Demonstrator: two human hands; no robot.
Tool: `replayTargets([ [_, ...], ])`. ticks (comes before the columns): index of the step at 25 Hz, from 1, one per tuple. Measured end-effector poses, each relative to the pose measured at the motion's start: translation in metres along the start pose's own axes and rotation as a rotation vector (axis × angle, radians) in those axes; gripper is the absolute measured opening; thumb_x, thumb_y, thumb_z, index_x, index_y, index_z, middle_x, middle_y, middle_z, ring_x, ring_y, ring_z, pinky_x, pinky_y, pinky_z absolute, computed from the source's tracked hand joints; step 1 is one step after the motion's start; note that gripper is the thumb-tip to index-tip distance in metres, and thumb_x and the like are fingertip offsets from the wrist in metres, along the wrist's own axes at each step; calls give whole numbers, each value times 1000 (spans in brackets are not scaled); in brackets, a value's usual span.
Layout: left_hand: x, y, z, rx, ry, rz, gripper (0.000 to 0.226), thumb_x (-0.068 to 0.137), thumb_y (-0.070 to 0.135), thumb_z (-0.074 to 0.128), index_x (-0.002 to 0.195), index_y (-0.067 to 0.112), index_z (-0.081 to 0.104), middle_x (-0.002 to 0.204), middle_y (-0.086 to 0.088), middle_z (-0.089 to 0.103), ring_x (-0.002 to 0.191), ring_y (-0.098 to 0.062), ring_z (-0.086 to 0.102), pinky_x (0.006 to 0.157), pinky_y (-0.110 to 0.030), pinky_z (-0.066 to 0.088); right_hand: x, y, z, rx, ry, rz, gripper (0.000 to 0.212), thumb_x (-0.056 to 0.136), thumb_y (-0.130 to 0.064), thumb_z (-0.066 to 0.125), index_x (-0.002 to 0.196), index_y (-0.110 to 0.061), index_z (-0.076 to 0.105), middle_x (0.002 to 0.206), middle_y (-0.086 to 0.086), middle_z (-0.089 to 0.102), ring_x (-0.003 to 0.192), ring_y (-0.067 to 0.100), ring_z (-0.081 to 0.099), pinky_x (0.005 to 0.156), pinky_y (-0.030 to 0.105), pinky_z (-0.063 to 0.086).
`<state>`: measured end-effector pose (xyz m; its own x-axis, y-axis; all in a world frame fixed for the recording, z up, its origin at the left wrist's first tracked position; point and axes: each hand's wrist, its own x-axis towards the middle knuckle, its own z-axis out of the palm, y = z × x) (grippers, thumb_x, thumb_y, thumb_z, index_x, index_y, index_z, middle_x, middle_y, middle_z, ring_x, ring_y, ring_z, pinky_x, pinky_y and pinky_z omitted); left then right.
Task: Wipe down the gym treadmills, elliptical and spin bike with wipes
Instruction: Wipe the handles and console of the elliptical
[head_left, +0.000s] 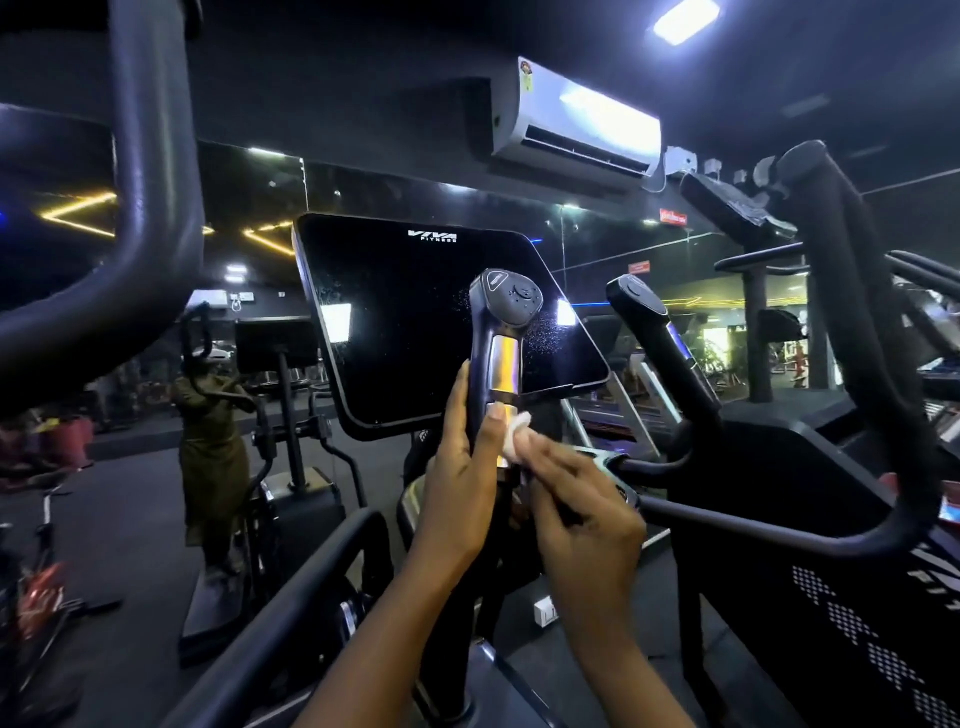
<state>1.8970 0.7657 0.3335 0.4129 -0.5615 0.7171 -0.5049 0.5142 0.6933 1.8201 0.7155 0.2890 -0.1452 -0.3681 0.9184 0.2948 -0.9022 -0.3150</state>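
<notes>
This is a commercial gym, dim and black-walled. Just above the fingers (460, 400) stands a cardio machine's dark console screen (441, 322) lettered VIVA FITNESS, a metal-banded grip (501, 332) rises from between them, and thick padded handlebars (156, 208) curve past on the far left and right. More black machines (769, 332) stand right of the fingers, mirrored wall panels (249, 197) beyond them to the left reflect a person (213, 431) on a similar machine, and high above hang a wall air conditioner (576, 119) and yellow light strips (78, 213).
</notes>
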Motion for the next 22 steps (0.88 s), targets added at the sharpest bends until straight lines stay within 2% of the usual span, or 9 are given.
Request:
replayTargets([
  [4,-1,0,2,29,41,19,55,83,52,39,137,53,27,97,36,62,87,10,62,73,-17,48,-16,-1,-8,0,-9,-48,29,78,1,65,105,-8,68,100,0,69,96,4,64,84,13,47],
  [7,-4,3,3,12,44,8,48,91,53,46,133,62,25,95,8,70,57,-19,65,49,-30,51,30,4,0,-14,51,23,28,80,-2,64,106,-12,68,100,0,70,94,-5,61,83,7,43],
  [9,-6,4,3,18,46,6,47,91,52,44,129,67,22,92,2,70,49,-21,60,43,-30,49,57,4,12,22,52,73,29,81,1,64,106,-11,68,101,-2,69,95,-8,60,82,5,42],
  [11,-6,4,4,31,47,24,44,89,60,45,125,73,23,116,2,65,77,-26,68,63,-40,56,58,0,19,26,44,53,29,80,2,63,106,-11,69,102,-5,67,96,-6,60,84,7,43],
  [13,-4,2,3,38,58,61,49,83,61,44,125,73,23,141,9,49,120,-18,56,98,-46,47,37,-5,18,4,49,15,30,79,2,62,104,-10,70,103,-7,66,97,-4,61,86,8,43],
  [16,-3,1,2,30,57,83,48,84,56,41,125,72,24,146,14,41,129,-3,44,109,-41,37,0,-8,8,43,56,65,32,75,1,64,103,-12,70,100,-10,68,95,-3,63,84,8,44],
  [18,-4,0,2,20,55,76,45,87,55,43,125,72,25,140,12,49,116,-5,56,99,-40,47,-1,-7,0,105,37,141,31,75,-1,66,102,-16,71,96,-10,71,92,1,65,83,12,47],
  [20,-6,3,2,26,42,45,45,94,51,43,128,71,22,114,8,66,72,-11,68,63,-33,56,28,-1,-6,85,25,149,28,78,0,68,101,-16,71,96,-6,72,91,1,65,82,13,47],
  [22,-10,9,3,14,32,13,51,88,48,41,130,68,19,87,16,69,45,-18,60,41,-27,47,76,1,-3,-19,32,45,27,81,1,66,103,-14,70,99,-6,70,91,-3,63,82,10,46],
])
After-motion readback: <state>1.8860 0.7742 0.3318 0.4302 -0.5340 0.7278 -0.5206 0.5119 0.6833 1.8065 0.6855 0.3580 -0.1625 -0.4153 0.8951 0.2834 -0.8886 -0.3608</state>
